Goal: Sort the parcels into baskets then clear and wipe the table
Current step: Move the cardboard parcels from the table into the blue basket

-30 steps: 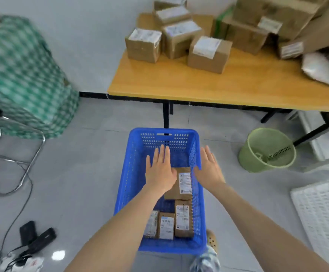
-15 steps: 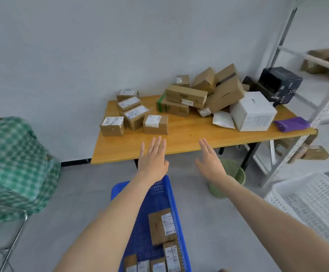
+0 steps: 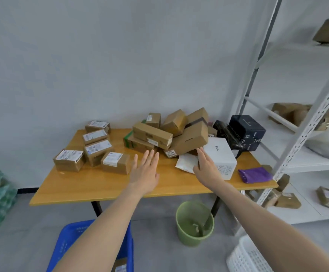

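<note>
Left grip [image 3: 145, 173] and right grip [image 3: 206, 167] hang flat and empty, fingers straight, over the wooden desk [image 3: 101, 185]. Brown cardboard parcels [image 3: 179, 134] lie heaped at its far side, with five small labelled boxes [image 3: 98, 150] grouped to the left. The right grip is next to a white box [image 3: 220, 154]; contact cannot be told. A blue basket [image 3: 69, 238] and a white basket [image 3: 244, 256] stand on the floor.
</note>
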Demonstrator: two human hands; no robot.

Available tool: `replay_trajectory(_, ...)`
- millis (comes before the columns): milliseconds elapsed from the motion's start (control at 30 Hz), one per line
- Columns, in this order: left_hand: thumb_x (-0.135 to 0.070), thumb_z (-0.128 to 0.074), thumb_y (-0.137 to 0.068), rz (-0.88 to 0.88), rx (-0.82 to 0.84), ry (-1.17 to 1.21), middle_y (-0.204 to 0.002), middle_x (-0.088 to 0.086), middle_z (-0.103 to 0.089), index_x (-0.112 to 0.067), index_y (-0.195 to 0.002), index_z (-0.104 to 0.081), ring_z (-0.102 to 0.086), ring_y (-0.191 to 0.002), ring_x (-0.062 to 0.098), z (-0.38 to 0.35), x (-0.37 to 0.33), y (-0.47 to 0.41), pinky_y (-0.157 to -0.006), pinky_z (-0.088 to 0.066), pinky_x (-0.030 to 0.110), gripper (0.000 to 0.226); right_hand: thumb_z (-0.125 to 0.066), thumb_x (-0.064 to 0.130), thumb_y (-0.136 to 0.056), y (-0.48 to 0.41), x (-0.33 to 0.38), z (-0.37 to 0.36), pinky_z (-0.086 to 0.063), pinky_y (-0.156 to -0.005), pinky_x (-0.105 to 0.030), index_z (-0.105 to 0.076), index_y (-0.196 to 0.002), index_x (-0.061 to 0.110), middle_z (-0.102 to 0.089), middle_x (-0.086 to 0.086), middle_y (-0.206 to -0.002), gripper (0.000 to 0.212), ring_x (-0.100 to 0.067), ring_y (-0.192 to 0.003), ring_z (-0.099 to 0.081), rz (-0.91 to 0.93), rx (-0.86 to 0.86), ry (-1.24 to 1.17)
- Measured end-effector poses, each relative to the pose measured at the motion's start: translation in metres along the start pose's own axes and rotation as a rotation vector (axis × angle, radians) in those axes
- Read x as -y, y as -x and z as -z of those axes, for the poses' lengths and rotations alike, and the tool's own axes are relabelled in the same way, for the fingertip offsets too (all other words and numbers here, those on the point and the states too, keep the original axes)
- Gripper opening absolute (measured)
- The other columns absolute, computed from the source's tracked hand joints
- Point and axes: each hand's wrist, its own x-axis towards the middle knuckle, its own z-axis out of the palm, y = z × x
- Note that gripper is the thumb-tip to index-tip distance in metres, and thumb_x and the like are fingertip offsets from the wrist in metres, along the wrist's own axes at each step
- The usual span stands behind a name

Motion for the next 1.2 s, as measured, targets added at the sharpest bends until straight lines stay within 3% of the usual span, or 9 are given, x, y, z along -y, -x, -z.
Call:
replay_trajectory(300,-0.026,-0.024,-0.101,0.091,0.060,0.101,-0.158,0.000,0.014,-0.018,-0.151,0.011,0.014,-0.146,0.016,-0.012,0.011,-0.074,-0.117,0.009,0.044,0.062,-0.043,0.019,-0.097,-0.056,-0.024,-0.019,-0.026,-0.115,-0.035,-0.007,-0.153,0.020,-0.001,0.006,-0.160,0.066,-0.017,-0.146,-0.011,0.035,0.108,0.014)
replay_trajectory(500,-0.028,-0.025,-0.101,0.081,0.107,0.122,-0.159,0.002,0.010,-0.016,-0.151,0.009,0.013,-0.146,0.017,-0.020,0.042,-0.156,-0.116,0.007,0.044,0.062,-0.044,0.016,-0.096,-0.149,-0.020,-0.023,-0.026,-0.114,-0.034,-0.008,-0.153,0.018,-0.003,0.002,-0.160,0.067,-0.019,-0.146,-0.012,-0.001,0.139,0.003)
replay_trajectory(767,-0.029,-0.027,-0.101,0.066,0.205,0.105,-0.160,0.000,0.007,-0.017,-0.151,0.009,0.009,-0.146,0.017,-0.031,0.089,-0.258,-0.118,0.006,0.045,0.063,-0.053,0.026,-0.094,-0.263,0.001,-0.054,-0.029,-0.115,-0.038,-0.003,-0.153,0.019,-0.004,-0.001,-0.160,0.077,-0.023,-0.145,-0.019,-0.025,0.329,0.104)
replay_trajectory(967,-0.030,-0.030,-0.101,0.055,0.282,0.118,-0.159,0.000,0.007,-0.019,-0.151,0.009,0.009,-0.146,0.017,-0.048,0.107,-0.306,-0.117,0.007,0.045,0.064,-0.067,0.033,-0.082,-0.316,0.003,-0.090,-0.040,-0.105,-0.046,-0.018,-0.146,0.025,-0.027,0.001,-0.149,0.081,-0.025,-0.131,-0.039,-0.007,0.493,0.115)
replay_trajectory(1133,-0.032,-0.031,-0.101,0.130,0.293,0.122,-0.159,0.002,0.009,-0.016,-0.151,0.010,0.011,-0.146,0.018,-0.060,0.132,-0.348,-0.116,0.007,0.043,0.067,-0.068,0.033,-0.084,-0.365,0.008,-0.121,-0.038,-0.108,-0.044,-0.006,-0.152,0.019,-0.019,-0.006,-0.156,0.093,-0.028,-0.137,-0.033,0.033,0.510,0.260)
replay_trajectory(1200,-0.030,-0.030,-0.101,0.176,0.294,0.117,-0.159,0.003,0.008,-0.014,-0.151,0.011,0.011,-0.146,0.019,-0.059,0.144,-0.365,-0.116,0.006,0.043,0.066,-0.069,0.035,-0.083,-0.380,0.009,-0.132,-0.041,-0.105,-0.043,-0.002,-0.152,0.018,-0.025,-0.009,-0.153,0.098,-0.029,-0.134,-0.037,0.033,0.528,0.273)
